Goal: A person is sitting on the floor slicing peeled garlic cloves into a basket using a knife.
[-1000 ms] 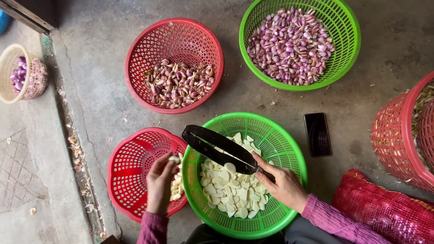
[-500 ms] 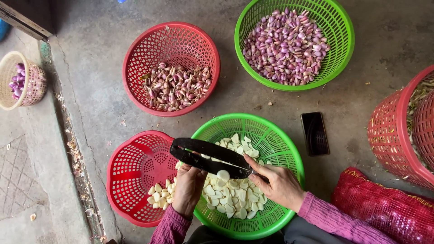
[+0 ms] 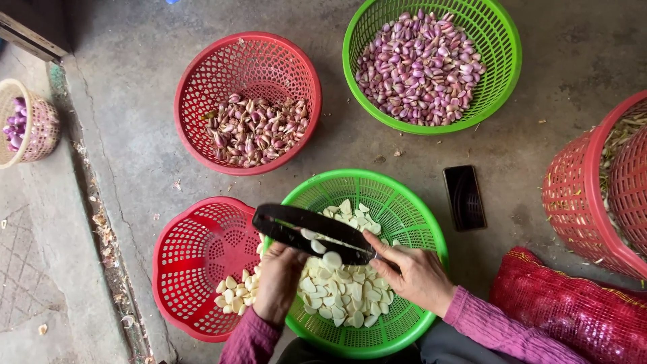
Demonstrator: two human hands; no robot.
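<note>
right hand (image 3: 416,275) gripping black slicer (image 3: 313,232) over green basket (image 3: 431,229); left hand (image 3: 280,280) fingers pinching garlic clove (image 3: 331,259) at blade. keeping fingertips clear, slices dropping centre of basket.

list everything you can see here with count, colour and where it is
green baskets: 2, green; one top centre with purple cloves, one bottom centre with white slices
red baskets: 2, red; one upper left with husked cloves, one lower left with a few white cloves
slicer: 1, black, held over the lower green basket
small basket: 1, tan, left edge
large red basket: 1, red, right edge
phone: 1, black, on the floor
mesh sack: 1, red, bottom right
left hand: under the slicer
right hand: on the slicer's right end
</note>
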